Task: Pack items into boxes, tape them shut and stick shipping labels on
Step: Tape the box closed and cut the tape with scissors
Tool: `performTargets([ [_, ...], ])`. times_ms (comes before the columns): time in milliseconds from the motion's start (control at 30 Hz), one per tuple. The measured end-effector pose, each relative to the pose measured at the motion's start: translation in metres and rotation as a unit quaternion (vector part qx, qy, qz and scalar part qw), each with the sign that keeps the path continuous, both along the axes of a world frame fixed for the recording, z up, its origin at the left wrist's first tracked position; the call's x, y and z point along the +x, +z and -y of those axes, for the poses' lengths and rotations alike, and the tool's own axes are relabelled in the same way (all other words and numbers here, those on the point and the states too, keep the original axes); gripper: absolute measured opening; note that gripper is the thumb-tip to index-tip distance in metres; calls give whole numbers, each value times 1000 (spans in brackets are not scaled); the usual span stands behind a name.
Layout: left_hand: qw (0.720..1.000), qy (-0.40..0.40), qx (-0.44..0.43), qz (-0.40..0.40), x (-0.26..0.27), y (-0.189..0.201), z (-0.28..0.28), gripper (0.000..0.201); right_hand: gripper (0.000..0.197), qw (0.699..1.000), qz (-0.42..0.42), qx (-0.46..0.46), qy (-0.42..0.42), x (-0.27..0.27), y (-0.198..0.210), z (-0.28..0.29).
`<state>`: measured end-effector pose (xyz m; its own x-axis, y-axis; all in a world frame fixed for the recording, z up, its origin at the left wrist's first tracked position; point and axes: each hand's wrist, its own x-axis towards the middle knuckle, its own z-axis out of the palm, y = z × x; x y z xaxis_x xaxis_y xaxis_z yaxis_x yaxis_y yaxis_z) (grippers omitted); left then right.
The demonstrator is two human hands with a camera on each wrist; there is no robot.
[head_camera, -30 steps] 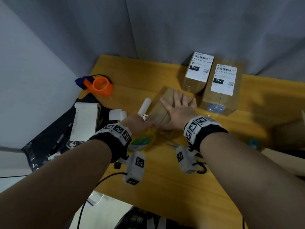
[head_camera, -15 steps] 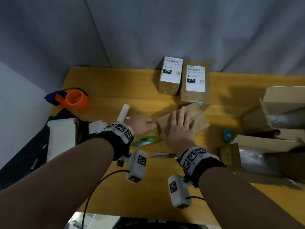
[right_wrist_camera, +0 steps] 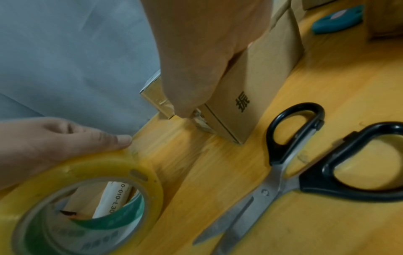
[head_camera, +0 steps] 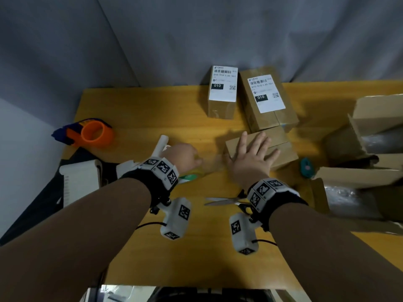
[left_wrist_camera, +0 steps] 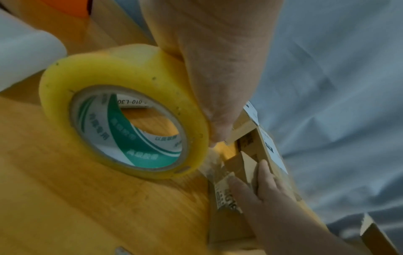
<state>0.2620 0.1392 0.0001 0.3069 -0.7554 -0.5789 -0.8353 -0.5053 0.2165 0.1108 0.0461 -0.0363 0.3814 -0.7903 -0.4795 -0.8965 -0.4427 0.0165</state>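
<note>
Pulled away from the box [head_camera: 281,149], the left hand [head_camera: 183,156] grips a tape roll [left_wrist_camera: 122,110] mid-table while the right hand [head_camera: 250,156] presses flat, fingers spread, on the box.

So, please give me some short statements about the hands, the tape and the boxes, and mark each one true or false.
1. The right hand lies flat on the unlabelled box. True.
2. The left hand holds the scissors. False: it grips the tape roll; the scissors lie on the table.
3. Two labelled boxes stand near the table's far edge. True.
4. The orange tape dispenser sits on top of a box. False: it lies on the table.
</note>
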Motion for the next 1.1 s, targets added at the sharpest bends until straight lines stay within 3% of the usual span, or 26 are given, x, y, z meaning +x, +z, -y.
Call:
performTargets([
  [300,995,37,-42,-84,-4,8,1,47,79,1000,5,11,-4,4,0,-4],
  [433,996,43,-30,-70,-4,10,4,46,82,997,33,62,8,-8,21,7],
  [500,998,32,-30,-52,-8,11,7,43,64,989,132,59,13,-21,39,16],
  [567,998,26,-32,-41,-13,11,9,41,34,978,197,42,51,-38,53,16],
  [667,999,27,-35,-25,-18,10,9,38,10,977,153,113,100,-61,55,-1],
  [800,997,37,-51,-49,-20,12,6,36,16,976,88,171,100,-87,26,-23],
  [867,995,37,-60,-69,-19,13,3,34,41,977,34,189,98,-93,12,-31],
  [933,994,37,-62,-77,-18,14,1,33,52,980,7,165,110,-92,5,-36],
  [1100,997,17,-43,-54,-15,20,1,36,50,983,5,96,157,-90,4,-47],
])
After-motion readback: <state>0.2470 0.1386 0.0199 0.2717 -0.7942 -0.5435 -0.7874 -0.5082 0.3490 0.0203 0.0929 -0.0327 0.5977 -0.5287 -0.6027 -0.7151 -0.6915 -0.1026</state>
